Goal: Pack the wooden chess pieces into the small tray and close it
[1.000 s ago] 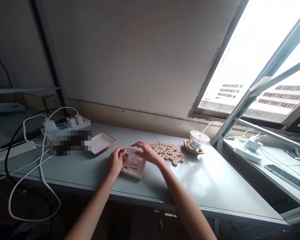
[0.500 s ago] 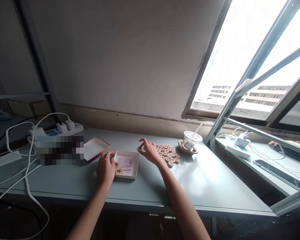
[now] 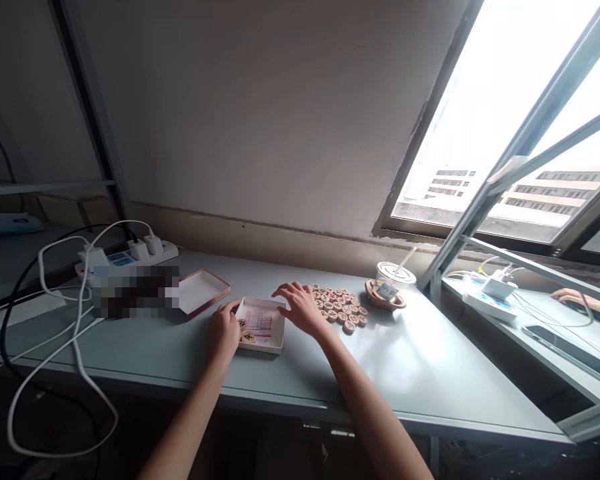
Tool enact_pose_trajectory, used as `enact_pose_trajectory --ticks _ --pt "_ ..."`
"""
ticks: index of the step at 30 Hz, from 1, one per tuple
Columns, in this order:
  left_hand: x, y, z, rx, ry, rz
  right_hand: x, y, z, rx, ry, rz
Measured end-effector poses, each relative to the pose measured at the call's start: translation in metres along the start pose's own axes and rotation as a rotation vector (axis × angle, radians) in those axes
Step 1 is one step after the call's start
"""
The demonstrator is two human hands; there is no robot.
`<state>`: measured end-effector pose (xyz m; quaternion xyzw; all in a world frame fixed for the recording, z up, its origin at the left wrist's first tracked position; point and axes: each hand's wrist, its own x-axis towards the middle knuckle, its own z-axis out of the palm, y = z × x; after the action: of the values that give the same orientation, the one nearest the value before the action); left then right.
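Note:
My left hand (image 3: 225,328) is closed on the left wall of a shallow, open white box (image 3: 275,340). Two round wooden Chinese chess pieces (image 3: 248,337) lie at the box's left side, by my fingers, over a paper with a pink printed grid. At the back right corner of the box, my right hand (image 3: 303,309) has its fingers stretched forward and its thumb apart from them. No piece shows between them, though the palm side is hidden. Right of this hand, many more chess pieces (image 3: 337,307) lie in a flat cluster, partly covered by the hand.
The box lid (image 3: 205,293) lies behind and left of the box. A lidded plastic cup (image 3: 394,275) with a straw stands at a wooden bowl (image 3: 385,300). A power strip (image 3: 125,260) and loose white cables (image 3: 80,347) occupy the left. Another person's hand (image 3: 575,295) shows far right.
The view has turned slightly left. My right hand has come to the box's back right corner, and the piece at its fingertips is out of sight. My left hand stays at the box.

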<state>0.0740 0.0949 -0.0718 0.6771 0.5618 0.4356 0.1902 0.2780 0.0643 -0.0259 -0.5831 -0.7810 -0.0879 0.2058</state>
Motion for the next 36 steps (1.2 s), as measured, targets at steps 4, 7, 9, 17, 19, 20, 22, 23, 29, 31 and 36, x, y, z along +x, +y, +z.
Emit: enact_pose_trajectory --ticks 4,7,9,17,19,20,22,23,29,31,36 --pt "0.0 0.003 -0.002 0.012 -0.032 -0.018 -0.001 0.01 -0.004 -0.065 0.039 0.135" --pt "-0.001 0.005 -0.003 0.091 -0.026 0.002 -0.004 0.032 -0.006 -0.077 0.03 0.195" --pt "-0.002 0.007 -0.003 0.136 -0.031 0.023 -0.007 0.044 -0.005 -0.114 -0.005 0.198" --pt "-0.002 0.007 -0.002 0.129 -0.043 0.01 -0.011 0.041 0.006 -0.162 0.034 0.167" --pt "-0.002 0.008 -0.003 0.119 -0.058 -0.001 -0.012 0.039 0.007 -0.178 0.021 0.188" --pt "-0.002 0.008 -0.003 0.118 -0.063 -0.005 -0.013 0.04 0.007 -0.188 0.016 0.204" --pt "-0.002 0.009 -0.004 0.124 -0.068 -0.007 -0.014 0.041 0.006 -0.203 0.016 0.231" --pt "-0.003 0.009 -0.004 0.13 -0.068 -0.007 -0.014 0.042 0.005 -0.208 0.02 0.239" --pt "-0.004 0.01 -0.004 0.116 -0.06 -0.017 -0.006 0.023 -0.006 -0.042 0.08 0.219" --pt "-0.003 0.012 -0.005 0.082 -0.078 -0.018 -0.002 0.005 -0.008 0.105 0.036 0.094" --pt "-0.003 0.017 -0.006 0.003 -0.148 -0.029 0.0 -0.039 0.0 0.462 -0.351 -0.272"
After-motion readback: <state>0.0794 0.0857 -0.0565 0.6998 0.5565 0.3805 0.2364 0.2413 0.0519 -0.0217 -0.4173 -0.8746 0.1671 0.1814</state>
